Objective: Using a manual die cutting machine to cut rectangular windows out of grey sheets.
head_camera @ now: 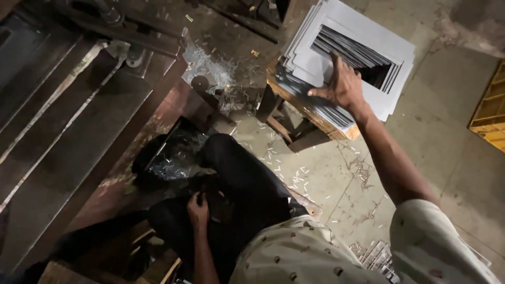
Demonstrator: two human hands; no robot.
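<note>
Floor: a dim workshop with a stained concrete floor [431,158], littered with small pale offcuts around the middle of the view.
Machine: a heavy dark metal machine bed [63,137] fills the 9 o'clock side, with bright worn strips running along it.
Stack: a tall pile of grey sheets with rectangular cut-outs [363,31] sits at 1 o'clock on a low wooden stool [294,113]; the sheets are fanned and overhang the stool's edges unevenly.
Right hand: the right hand [342,87] lies on the near edge of the stack, fingers [319,92] spread apart and pressing on the top sheets; whether any sheet is pinched I cannot tell.
Left hand: the left hand [198,210] rests on the dark trouser leg at 6 o'clock, fingers curled together, apparently holding nothing.
Crate: a yellow crate [492,110] stands at 3 o'clock, well apart from the stack.
Risk, slide: in my judgement the loose, skewed pile could slip off the stool if one sheet is dragged sideways.
Risk, cut: thin sheet edges could nick the spread fingers.
Risk, footing: scattered offcuts near the feet could cause a slip.
</note>
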